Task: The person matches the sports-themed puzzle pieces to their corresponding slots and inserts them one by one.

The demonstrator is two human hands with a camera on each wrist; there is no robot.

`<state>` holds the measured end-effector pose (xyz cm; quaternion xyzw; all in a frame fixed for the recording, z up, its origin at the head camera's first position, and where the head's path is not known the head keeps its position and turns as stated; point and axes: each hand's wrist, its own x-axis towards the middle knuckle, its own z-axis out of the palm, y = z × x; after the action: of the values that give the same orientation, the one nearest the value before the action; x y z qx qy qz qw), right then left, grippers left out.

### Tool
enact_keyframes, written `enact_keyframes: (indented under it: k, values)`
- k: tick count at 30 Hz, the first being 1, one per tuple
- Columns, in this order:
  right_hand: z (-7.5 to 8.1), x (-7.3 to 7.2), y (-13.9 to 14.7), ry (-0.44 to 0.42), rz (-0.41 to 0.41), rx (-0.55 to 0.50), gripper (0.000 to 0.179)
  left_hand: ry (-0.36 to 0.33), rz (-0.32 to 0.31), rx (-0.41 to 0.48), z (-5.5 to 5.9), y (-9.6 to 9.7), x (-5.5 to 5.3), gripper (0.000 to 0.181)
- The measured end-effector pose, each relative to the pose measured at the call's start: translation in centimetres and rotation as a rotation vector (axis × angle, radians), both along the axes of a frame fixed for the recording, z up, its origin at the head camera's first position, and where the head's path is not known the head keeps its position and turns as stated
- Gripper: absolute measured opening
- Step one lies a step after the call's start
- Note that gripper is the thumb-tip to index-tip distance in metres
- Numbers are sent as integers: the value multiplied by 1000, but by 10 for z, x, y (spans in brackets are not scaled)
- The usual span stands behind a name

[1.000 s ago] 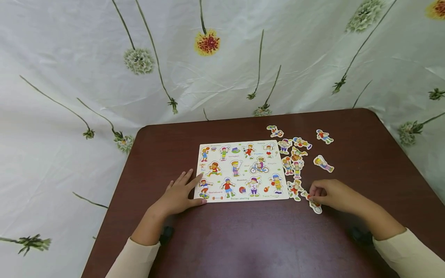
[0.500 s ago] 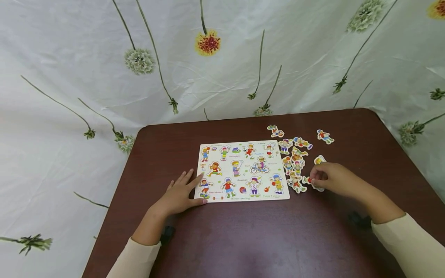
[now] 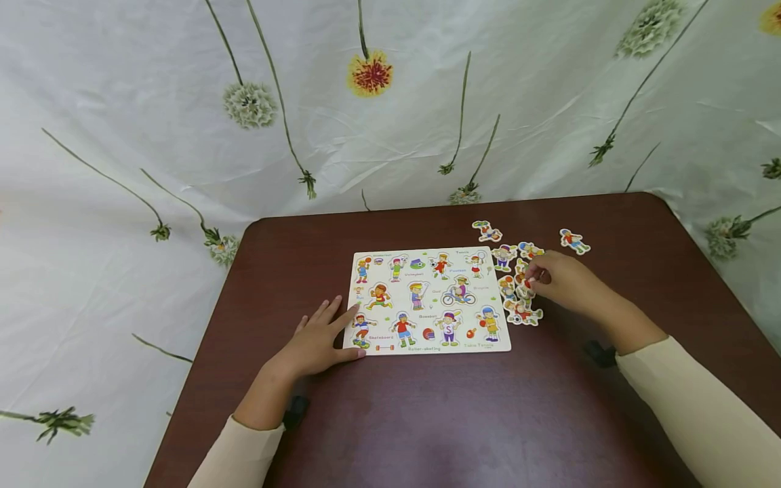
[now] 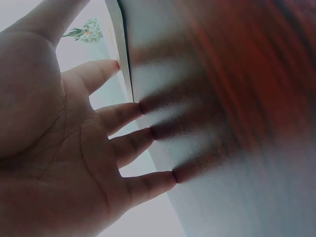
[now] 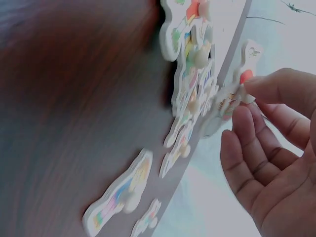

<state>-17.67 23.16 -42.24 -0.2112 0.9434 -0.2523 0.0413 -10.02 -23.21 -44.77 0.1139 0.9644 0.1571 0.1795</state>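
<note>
My right hand (image 3: 567,281) pinches a flat wooden puzzle piece (image 5: 227,106) by its knob between thumb and fingers. In the right wrist view this piece is raised off the table, printed with a figure that has red on it. Below the hand lies a cluster of loose pieces, among them a footballer piece (image 3: 523,312). Fingers spread, my left hand (image 3: 314,342) rests at the left edge of the cream puzzle board (image 3: 427,305). Its thumb and index finger touch the board's edge; the other fingertips press on the table.
The dark brown table (image 3: 427,420) runs back to a flower-printed cloth (image 3: 305,102). A loose piece (image 3: 487,231) lies behind the board and another piece (image 3: 575,241) at the back right. Hidden by the hand in the head view, a knobbed piece (image 5: 121,195) shows in the right wrist view.
The right hand has moved away from me and slightly left with the pinched piece, over the cluster. The footballer piece has turned and shifted back. The left hand stays in place.
</note>
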Motion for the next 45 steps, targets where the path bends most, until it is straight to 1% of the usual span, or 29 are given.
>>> enact_keyframes:
  k: [7, 10, 15, 20, 26, 31, 32, 35, 38, 39, 40, 45]
  values:
    - [-2, -16, -29, 41, 61, -20, 10, 5, 2, 10, 1, 1, -1, 90]
    - [-4, -24, -42, 31, 70, -18, 10, 5, 3, 7, 0, 1, -1, 91]
    - [-6, -33, -60, -25, 46, -17, 8, 1, 4, 12, -2, 0, 1, 91]
    - [-7, -38, -72, -68, 25, -49, 10, 6, 3, 15, -2, 0, 1, 91]
    - [-14, -46, -78, -31, 16, -72, 9, 12, 4, 12, -4, 0, 2, 92]
    - [-17, -50, -81, -12, 10, -82, 10, 10, 8, 11, -4, 0, 3, 91]
    - [-18, -50, -82, 3, 14, -78, 10, 9, 8, 12, -4, 0, 3, 91]
    - [-20, -53, -84, -4, 16, -53, 10, 10, 7, 13, -4, 0, 4, 91]
    - [-23, -56, -86, -31, 10, -5, 9, 10, 8, 14, -4, 0, 4, 91]
    - [-23, -57, -86, -60, 3, 8, 9, 10, 8, 14, -4, 0, 4, 91]
    - [-23, -58, -87, -72, -1, 23, 9, 10, 8, 14, -4, 0, 4, 91]
    - [-23, -63, -90, -94, 6, 65, 7, 10, 7, 17, -3, 0, 3, 91]
